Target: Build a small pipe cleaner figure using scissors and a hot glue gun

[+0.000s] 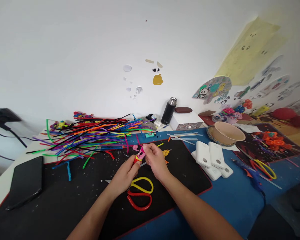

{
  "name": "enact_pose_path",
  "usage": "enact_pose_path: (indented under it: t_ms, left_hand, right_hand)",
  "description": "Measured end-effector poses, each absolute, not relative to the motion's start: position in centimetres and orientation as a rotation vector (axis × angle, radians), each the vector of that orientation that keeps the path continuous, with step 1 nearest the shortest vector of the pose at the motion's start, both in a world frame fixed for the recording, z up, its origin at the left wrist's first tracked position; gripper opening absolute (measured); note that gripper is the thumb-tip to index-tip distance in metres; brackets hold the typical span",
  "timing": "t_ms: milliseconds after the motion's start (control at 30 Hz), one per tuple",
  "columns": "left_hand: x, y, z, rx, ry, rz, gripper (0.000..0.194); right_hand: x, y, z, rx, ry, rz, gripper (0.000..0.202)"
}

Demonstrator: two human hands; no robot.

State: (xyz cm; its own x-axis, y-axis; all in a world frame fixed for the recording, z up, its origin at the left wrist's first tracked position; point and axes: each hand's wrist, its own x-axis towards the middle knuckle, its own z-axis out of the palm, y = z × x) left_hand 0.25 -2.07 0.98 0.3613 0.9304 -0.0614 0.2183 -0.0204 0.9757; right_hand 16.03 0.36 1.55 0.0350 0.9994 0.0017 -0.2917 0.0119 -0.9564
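Between my hands is a small pink, red and yellow pipe-cleaner figure (pixel 140 155). My left hand (pixel 125 172) grips its red and yellow lower end. At its pink upper part, my right hand (pixel 155 160) has thumb and fingers pinched together. A pink coil (pixel 135 147) shows just beyond the figure. Below my hands, scissors (pixel 140 196) with one yellow and one red handle lie on the black mat (pixel 187 173), the blade partly hidden by my left wrist. Something yellow (pixel 166 152) lies partly behind my right hand.
A large heap of coloured pipe cleaners (pixel 95 135) lies at the back left, near a black tablet-like device (pixel 27 181). White boxy devices (pixel 210 158), a beige bowl (pixel 228 133) and a glue gun (pixel 251 175) are to the right. A black flask (pixel 169 111) stands by the wall.
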Motion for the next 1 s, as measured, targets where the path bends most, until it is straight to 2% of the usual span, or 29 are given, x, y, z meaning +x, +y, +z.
enact_pose_path:
  t_ms: [600, 1000]
  left_hand:
    - [0.17, -1.93, 0.83, 1.356, 0.94, 0.826, 0.04]
    - [0.12, -2.01, 0.64, 1.363, 0.991, 0.775, 0.031]
  right_hand:
    - [15.79, -0.06, 2.14, -1.008, -0.943, 1.341, 0.054]
    - [15.79, -0.08, 2.03, -1.001, -0.929, 1.35, 0.053]
